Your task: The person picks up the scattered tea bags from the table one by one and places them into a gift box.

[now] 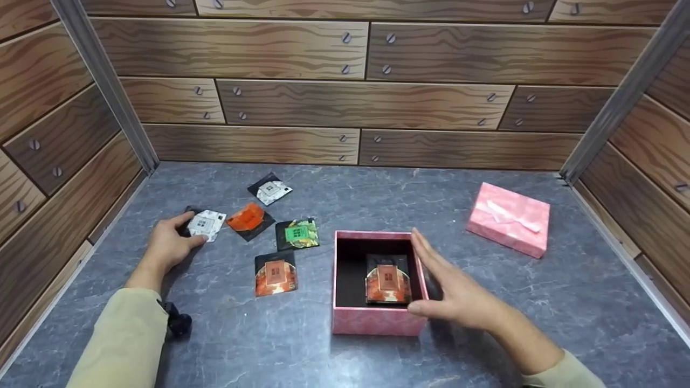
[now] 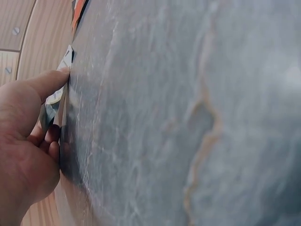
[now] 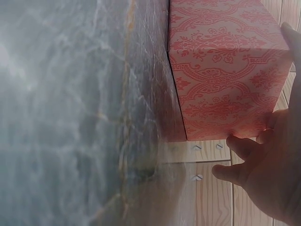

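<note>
My left hand pinches a white-and-black sachet at the left of the table. In the left wrist view, its thumb lies along one face of the sachet, with fingers behind. The right hand rests against the right side of an open pink box, thumb at the near corner and fingers extended toward the far one. The right wrist view shows the patterned box wall beside that hand. Inside the dark box lies an orange-and-black sachet, toward its right side.
Between the left hand and the box lie another white-and-black sachet, an orange one, a green one and an orange-and-black one. A pink lid with a bow sits at the right. Wood-patterned walls enclose the table.
</note>
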{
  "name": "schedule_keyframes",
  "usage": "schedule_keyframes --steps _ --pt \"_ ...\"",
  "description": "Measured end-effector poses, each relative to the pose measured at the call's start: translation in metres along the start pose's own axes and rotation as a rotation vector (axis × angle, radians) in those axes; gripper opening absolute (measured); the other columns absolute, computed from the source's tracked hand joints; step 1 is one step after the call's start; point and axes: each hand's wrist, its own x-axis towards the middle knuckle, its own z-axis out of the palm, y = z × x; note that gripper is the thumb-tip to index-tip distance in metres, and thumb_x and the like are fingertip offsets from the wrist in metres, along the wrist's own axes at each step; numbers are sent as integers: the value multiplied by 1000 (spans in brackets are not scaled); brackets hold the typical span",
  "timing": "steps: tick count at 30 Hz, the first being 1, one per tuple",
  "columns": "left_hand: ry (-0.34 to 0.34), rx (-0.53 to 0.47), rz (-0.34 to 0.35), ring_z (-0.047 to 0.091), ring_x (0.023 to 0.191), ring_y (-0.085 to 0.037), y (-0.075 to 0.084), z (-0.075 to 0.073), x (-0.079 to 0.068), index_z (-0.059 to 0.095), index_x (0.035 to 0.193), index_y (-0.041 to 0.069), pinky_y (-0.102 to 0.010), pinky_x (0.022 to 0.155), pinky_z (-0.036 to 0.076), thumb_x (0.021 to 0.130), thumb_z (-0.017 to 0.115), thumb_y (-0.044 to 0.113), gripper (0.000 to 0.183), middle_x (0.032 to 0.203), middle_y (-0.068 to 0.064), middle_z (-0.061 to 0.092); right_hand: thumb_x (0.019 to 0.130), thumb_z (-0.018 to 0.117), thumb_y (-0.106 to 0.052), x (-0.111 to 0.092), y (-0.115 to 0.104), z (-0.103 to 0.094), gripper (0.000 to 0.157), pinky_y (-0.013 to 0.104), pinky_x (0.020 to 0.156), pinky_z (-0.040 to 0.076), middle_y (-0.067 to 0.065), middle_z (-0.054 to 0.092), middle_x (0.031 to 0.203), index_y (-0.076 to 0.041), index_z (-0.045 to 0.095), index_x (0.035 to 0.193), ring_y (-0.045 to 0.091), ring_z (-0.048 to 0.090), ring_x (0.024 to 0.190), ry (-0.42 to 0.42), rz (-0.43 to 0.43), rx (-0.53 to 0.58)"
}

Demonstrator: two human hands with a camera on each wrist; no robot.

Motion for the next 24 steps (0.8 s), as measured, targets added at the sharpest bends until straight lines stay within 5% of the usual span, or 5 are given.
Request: schedule_keyframes --steps 12,17,21,24 --pt "61 -130 -3 29 152 -49 0 -4 -12 42 163 7 -59 122 29 97 65 1 70 164 -34 32 86 82 -50 2 -3 0 118 76 112 28 -1 1 177 -26 5 172 49 25 154 -12 10 0" --pt "129 -137 53 50 140 -40 5 -7 -19 52 156 6 -35 103 47 96 60 -2 61 156 -29 49 86 82 -46 1 -3 0 116 69 117 26 0 3 178 -23 7 172 43 23 156 -5 -23 8" --pt "175 -128 120 62 121 -31 18 -11 -22 62 147 3 -12 79 46 96 59 -2 51 142 -28 62 86 82 -46 -2 -2 -1 117 68 118 27 1 4 178 -23 7 172 43 24 155 5 -31 5" --pt "212 -133 168 65 107 -20 28 -15 -24 69 139 1 -10 70 46 97 59 -2 43 134 -27 67 86 82 -47 -2 -2 -1 117 70 116 27 2 3 177 -22 7 172 45 25 155 6 -28 0"
